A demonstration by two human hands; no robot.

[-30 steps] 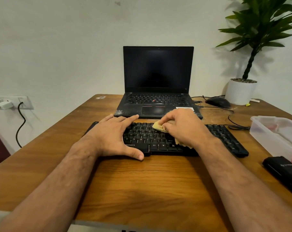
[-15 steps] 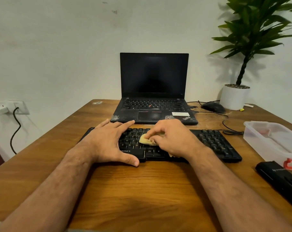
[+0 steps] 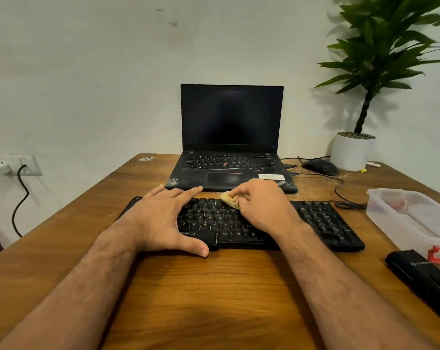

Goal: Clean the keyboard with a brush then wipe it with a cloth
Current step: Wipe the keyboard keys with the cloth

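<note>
On wooden surface (image 3: pixel 214 286): black keyboard (image 3: pixel 322 221), before laptop (image 3: pixel 231 152). Left hand (image 3: pixel 161 218), fingers spread flat, steadies its left end. Right hand (image 3: pixel 262 205) pinches yellow cloth (image 3: pixel 227 199) at top key row. Advised: light, row-by-row strokes, keyboard braced.

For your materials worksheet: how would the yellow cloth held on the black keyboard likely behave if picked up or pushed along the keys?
The yellow cloth looks bunched under the right hand, so it is probably floppy and would droop when lifted. It seems light, since little of it shows. Pushed, it would likely drag over the keyboard rather than roll, and the left hand pressing the keyboard suggests the keyboard could slide.
</note>
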